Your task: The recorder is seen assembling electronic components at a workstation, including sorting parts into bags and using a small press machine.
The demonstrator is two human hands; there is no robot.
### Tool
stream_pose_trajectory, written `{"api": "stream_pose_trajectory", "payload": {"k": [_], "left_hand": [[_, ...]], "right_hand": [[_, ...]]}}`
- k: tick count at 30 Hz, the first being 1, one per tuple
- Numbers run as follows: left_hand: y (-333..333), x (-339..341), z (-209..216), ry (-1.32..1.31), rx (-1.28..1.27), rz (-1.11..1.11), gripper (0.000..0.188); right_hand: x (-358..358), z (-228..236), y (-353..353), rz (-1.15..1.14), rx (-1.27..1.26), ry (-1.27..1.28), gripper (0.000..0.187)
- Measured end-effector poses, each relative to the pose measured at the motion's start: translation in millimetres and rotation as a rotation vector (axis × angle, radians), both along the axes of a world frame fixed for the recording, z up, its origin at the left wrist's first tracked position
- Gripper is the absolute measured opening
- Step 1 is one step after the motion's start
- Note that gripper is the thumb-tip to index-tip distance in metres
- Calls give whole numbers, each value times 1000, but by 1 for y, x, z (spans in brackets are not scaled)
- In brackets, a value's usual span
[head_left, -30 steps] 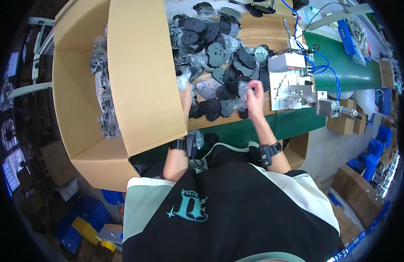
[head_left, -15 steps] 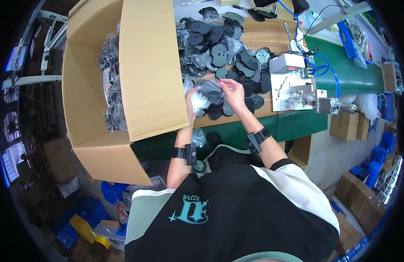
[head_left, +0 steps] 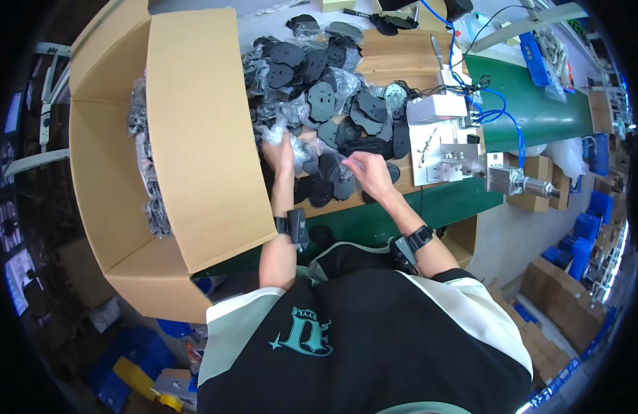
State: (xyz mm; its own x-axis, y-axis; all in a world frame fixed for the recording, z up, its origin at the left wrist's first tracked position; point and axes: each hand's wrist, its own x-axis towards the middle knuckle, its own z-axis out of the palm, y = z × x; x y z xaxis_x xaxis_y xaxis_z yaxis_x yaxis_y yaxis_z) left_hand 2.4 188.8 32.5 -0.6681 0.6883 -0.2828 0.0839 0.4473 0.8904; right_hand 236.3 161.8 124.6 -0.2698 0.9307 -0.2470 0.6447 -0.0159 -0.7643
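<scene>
My left hand (head_left: 280, 156) is closed around a crumpled wad of clear plastic bags (head_left: 274, 132) beside the cardboard box's flap. My right hand (head_left: 371, 172), at the near side of the pile, has thumb and fingertips pinched on the edge of a clear plastic bag (head_left: 344, 170); a dark piece shows through or just under it, I cannot tell which. Around both hands lies a heap of flat, rounded black plastic parts (head_left: 322, 101), some with holes and several still wrapped in clear plastic. Each wrist wears a black strapped device.
A large open cardboard box (head_left: 195, 152) stands at left, holding wrapped parts (head_left: 153, 207). A metal fixture (head_left: 464, 160) with a white box (head_left: 436, 108) and blue hoses stands right on the wooden board (head_left: 402, 58). The green table edge (head_left: 464, 196) runs nearest me.
My hands have moved apart: the left went toward the box flap with the plastic wad, while the right stays over the pile's near side. The whole view has shifted slightly.
</scene>
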Motion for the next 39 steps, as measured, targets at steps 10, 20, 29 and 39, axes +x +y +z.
{"api": "stream_pose_trajectory", "payload": {"k": [10, 20, 29, 39], "left_hand": [[30, -9, -12, 144, -156, -13, 45], [-62, -18, 19, 287, 117, -20, 42], [-70, -1, 17, 128, 147, 101, 41], [-101, 36, 62, -215, 204, -243, 23]], "right_hand": [[-4, -53, 137, -385, 273, 16, 41], [-26, -58, 168, -308, 97, -207, 34], [34, -25, 95, -539, -1, 474, 20], [-48, -78, 129, -379, 5, -256, 42]]}}
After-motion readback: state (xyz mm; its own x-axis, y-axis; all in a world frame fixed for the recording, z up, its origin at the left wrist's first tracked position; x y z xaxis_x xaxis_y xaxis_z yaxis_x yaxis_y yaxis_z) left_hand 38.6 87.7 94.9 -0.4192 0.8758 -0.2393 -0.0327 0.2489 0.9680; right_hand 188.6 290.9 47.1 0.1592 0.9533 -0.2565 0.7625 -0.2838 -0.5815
